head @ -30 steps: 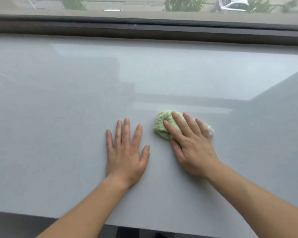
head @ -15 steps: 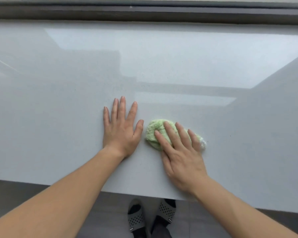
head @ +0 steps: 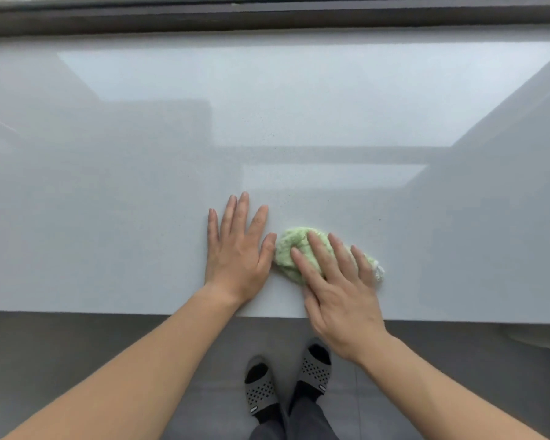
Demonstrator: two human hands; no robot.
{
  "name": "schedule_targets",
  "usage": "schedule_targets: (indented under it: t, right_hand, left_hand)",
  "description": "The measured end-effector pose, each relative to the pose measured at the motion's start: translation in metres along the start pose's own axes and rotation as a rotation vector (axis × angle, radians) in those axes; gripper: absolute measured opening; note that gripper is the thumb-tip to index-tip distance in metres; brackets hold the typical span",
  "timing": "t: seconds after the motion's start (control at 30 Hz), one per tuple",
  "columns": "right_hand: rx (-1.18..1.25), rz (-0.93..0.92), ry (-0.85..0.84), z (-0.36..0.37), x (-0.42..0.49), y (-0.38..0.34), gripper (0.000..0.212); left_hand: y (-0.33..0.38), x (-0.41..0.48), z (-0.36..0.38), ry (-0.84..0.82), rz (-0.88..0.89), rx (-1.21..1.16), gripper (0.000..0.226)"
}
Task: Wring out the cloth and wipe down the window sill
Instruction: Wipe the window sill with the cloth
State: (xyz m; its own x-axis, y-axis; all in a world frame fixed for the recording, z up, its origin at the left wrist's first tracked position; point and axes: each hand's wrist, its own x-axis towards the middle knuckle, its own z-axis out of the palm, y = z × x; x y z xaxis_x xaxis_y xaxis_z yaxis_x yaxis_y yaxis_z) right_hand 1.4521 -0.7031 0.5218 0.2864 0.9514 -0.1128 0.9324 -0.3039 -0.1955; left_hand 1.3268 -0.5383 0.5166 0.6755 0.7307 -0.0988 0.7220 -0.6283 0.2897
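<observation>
A bunched light-green cloth (head: 289,249) lies on the wide, glossy grey window sill (head: 140,192), close to its near edge. My right hand (head: 337,290) presses flat on top of the cloth, fingers spread over it, covering its right half. My left hand (head: 235,249) rests flat on the bare sill just left of the cloth, fingers apart, thumb almost touching the cloth. It holds nothing.
A dark window frame (head: 267,17) runs along the far side of the sill. The sill's front edge (head: 108,312) drops to a dark tiled floor, where my feet in perforated slippers (head: 286,379) stand.
My right hand has dragged the cloth toward the sill's near edge and toward my left hand. The view has tilted downward, so the floor and my feet now show.
</observation>
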Motion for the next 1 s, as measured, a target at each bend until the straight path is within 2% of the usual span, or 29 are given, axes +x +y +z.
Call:
schedule_targets:
  t: [0.07,0.13,0.23,0.33,0.37,0.47,0.57,0.63,0.73,0.83,0.9,1.0]
  right_hand:
    - [-0.009,-0.062,-0.029,-0.002,-0.009,0.014,0.059]
    - [-0.031,-0.013,-0.047,-0.009,-0.005,0.038,0.059]
    - [0.015,0.258,-0.032,-0.021,0.007,0.067,0.061]
    - [0.043,0.448,0.044,-0.016,0.008,0.041,0.063]
    - [0.035,0.424,0.053,-0.012,0.002,0.024,0.063]
    - [-0.014,0.192,0.030,0.003,-0.030,-0.007,0.062]
    - [-0.004,0.028,-0.011,0.004,-0.047,0.016,0.061]
    - [-0.023,0.045,-0.029,-0.002,-0.043,0.049,0.060]
    - [0.036,0.316,0.009,-0.020,-0.018,0.106,0.059]
    - [0.088,0.494,0.064,-0.023,-0.004,0.112,0.059]
    - [0.050,0.419,0.080,-0.017,-0.015,0.090,0.062]
    - [-0.004,0.140,0.029,-0.010,-0.047,0.075,0.062]
  left_hand:
    - [-0.001,-0.005,0.004,-0.030,-0.010,0.058,0.068]
    - [-0.001,-0.005,0.006,-0.045,-0.011,0.125,0.070]
    - [0.000,-0.005,0.009,-0.045,-0.006,0.171,0.071]
    - [0.002,-0.005,0.010,-0.033,-0.015,0.176,0.071]
    - [0.002,-0.005,0.010,-0.032,-0.017,0.178,0.072]
    - [0.003,-0.005,0.010,-0.038,-0.018,0.180,0.072]
    - [0.003,-0.005,0.009,-0.045,-0.014,0.187,0.073]
    - [0.003,-0.005,0.009,-0.045,-0.010,0.176,0.073]
    - [0.006,-0.004,0.008,-0.021,-0.032,0.145,0.073]
    - [0.024,0.004,0.008,0.069,-0.044,0.075,0.064]
    - [0.046,0.017,0.012,0.090,-0.003,0.031,0.059]
    - [0.078,0.041,0.020,0.023,-0.032,-0.006,0.063]
